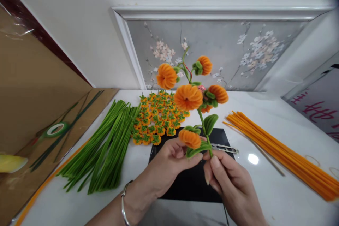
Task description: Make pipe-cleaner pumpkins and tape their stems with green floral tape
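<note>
A pipe-cleaner pumpkin branch (203,122) with several orange pumpkins and green leaves stands upright between my hands. My right hand (229,180) pinches its green stem low down, between thumb and fingers. Just left of it, my left hand (172,160) has thumb and fingers closed around the lowest leaf (197,149), beneath the lowest pumpkin (190,138). Part of the left fingers is hidden behind that pumpkin. Under both hands lies a black mat (190,187). Behind the right fingers, a flat metal hair clip or similar slotted tool (226,148) shows in part.
Green pipe cleaners (106,152) lie piled at left, orange pipe cleaners (280,152) at right beside a thin stick (267,157). Several small finished pumpkins (145,122) sit behind the mat. Green tape (56,129) rests on cardboard (31,113) at far left. A wall panel (222,31) rises behind.
</note>
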The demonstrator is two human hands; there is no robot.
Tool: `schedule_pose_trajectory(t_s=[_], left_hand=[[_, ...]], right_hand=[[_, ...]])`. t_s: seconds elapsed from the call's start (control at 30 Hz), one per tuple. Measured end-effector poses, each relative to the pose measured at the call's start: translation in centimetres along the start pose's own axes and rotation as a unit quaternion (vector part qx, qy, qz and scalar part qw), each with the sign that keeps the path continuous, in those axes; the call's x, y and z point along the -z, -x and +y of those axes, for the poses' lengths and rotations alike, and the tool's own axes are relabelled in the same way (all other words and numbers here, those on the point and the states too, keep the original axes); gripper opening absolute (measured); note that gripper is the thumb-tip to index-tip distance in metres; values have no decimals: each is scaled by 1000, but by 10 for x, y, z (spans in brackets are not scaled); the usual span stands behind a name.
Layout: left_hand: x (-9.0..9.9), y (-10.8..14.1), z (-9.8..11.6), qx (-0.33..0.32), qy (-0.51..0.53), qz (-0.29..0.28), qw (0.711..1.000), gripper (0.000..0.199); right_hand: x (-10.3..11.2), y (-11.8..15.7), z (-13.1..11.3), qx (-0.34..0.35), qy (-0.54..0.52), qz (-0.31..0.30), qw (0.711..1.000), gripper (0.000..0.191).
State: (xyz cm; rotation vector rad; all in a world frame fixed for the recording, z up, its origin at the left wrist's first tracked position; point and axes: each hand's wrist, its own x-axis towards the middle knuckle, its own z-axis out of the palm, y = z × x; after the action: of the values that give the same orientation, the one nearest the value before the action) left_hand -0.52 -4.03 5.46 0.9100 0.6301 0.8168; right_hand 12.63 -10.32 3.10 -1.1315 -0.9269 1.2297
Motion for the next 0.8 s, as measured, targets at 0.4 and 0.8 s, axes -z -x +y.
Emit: schedule_pose_trajectory(t_s=[0.4, 0.8], left_hand=[[-1, -1, -11, 9, -1, 9, 1000, 6], [-7, 0, -11, 79, 9, -26, 997, 27]], right_hand=[[-5, -3, 12, 78, 20, -52, 995, 21], [-6, -5, 13, 56, 58, -88, 993, 30]])
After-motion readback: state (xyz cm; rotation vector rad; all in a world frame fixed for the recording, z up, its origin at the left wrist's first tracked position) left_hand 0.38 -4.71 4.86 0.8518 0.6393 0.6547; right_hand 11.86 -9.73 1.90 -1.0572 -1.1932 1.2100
